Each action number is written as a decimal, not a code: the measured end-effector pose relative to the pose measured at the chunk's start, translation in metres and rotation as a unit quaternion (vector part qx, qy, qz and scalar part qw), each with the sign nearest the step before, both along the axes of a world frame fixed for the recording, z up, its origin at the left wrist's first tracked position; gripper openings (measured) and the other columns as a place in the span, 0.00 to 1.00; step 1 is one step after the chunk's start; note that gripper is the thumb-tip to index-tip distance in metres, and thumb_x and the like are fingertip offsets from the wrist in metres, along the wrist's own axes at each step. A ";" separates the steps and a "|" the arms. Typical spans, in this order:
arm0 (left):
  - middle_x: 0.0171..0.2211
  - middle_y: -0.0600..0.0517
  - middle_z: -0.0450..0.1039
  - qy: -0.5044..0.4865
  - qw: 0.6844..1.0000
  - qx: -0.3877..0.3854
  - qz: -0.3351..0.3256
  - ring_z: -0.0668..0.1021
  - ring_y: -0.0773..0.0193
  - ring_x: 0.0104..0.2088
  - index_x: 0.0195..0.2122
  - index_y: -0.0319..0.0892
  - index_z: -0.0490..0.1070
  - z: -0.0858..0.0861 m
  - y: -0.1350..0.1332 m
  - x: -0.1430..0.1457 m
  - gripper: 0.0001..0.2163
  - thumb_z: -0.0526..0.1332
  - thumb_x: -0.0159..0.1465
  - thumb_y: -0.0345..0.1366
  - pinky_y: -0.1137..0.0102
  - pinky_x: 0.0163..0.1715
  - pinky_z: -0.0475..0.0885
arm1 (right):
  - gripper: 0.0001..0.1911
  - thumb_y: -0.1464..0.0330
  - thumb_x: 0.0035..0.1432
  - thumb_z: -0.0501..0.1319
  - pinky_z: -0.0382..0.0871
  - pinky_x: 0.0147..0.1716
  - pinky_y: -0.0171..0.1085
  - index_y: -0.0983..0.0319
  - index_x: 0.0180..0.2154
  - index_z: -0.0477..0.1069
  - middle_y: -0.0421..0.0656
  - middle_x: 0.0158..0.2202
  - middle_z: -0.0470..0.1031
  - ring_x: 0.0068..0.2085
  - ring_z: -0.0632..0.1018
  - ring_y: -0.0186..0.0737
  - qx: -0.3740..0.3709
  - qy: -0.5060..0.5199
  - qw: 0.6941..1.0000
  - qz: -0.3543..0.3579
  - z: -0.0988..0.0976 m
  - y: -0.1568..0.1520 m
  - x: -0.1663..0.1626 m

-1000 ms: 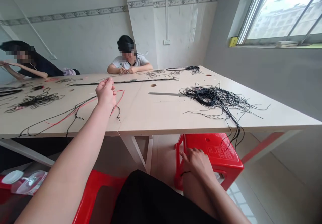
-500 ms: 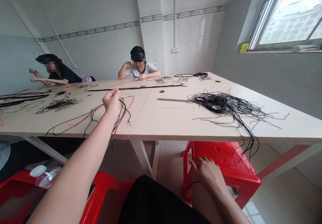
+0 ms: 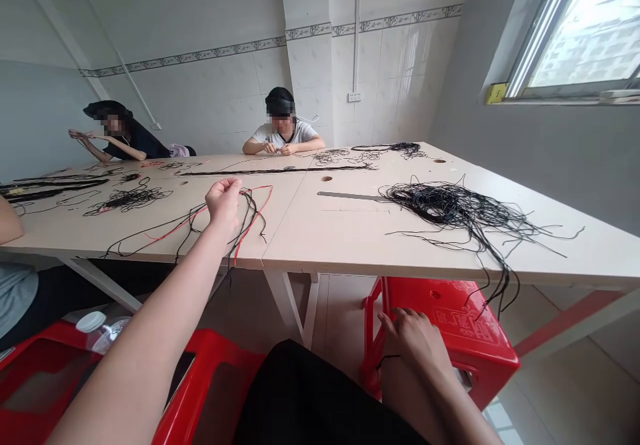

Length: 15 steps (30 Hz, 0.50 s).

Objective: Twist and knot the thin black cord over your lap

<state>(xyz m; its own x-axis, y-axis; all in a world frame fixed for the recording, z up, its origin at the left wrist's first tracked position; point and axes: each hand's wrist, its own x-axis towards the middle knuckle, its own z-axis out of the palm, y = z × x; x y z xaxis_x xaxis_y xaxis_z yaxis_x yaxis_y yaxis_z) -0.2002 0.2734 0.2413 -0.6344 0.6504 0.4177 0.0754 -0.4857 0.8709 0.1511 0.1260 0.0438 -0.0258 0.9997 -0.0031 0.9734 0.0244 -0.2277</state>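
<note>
My left hand is stretched out over the table, fingers pinched together. Whatever sits in the pinch, if anything, is too small to make out. Around and behind that hand lie loose black cords and a thin red cord, some ends hanging past the table's front edge. Down below the tabletop, my right hand rests on my bare knee with its fingers spread and nothing held. To the right on the table, a large tangle of black cord covers one end of a flat metal ruler.
Across the table, one person sits with both hands on it; another is further left. A long black cord bundle lies mid-table. Red stools stand below, one bearing a plastic bottle.
The person opposite has lowered a raised hand to the other one on the tabletop. Someone's arm now shows at the left edge. My hands stay nearly still; the view has shifted slightly.
</note>
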 end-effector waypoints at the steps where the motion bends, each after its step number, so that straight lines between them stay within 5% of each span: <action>1: 0.20 0.61 0.66 -0.002 1.000 0.003 -0.001 0.66 0.75 0.19 0.22 0.44 0.66 0.000 -0.001 0.000 0.08 0.66 0.49 0.29 0.77 0.16 0.54 | 0.27 0.53 0.63 0.42 0.66 0.35 0.41 0.61 0.41 0.73 0.51 0.38 0.76 0.43 0.74 0.51 0.000 0.001 1.000 0.000 0.000 0.000 0.000; 10: 0.19 0.58 0.63 -0.159 0.980 -0.002 -0.120 0.66 0.77 0.17 0.23 0.41 0.63 0.008 -0.018 0.008 0.07 0.62 0.56 0.30 0.79 0.13 0.54 | 0.27 0.53 0.63 0.42 0.67 0.36 0.43 0.63 0.42 0.73 0.51 0.40 0.76 0.44 0.74 0.53 -0.005 0.006 1.000 0.003 -0.001 0.000 0.000; 15: 0.17 0.57 0.62 -0.291 0.927 -0.008 -0.236 0.65 0.75 0.15 0.24 0.41 0.62 0.016 -0.037 0.018 0.10 0.53 0.63 0.33 0.79 0.13 0.56 | 0.28 0.53 0.63 0.42 0.67 0.37 0.43 0.63 0.43 0.73 0.52 0.41 0.75 0.46 0.73 0.52 -0.015 0.001 1.000 0.002 0.001 0.001 0.000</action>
<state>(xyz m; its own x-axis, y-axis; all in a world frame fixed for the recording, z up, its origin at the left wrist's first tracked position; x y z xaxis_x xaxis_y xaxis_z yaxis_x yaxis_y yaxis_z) -0.1822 0.2366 0.2577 -0.3925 0.9161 0.0818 -0.6276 -0.3318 0.7043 0.1508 0.1270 0.0444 -0.0308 0.9990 -0.0338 0.9728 0.0222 -0.2306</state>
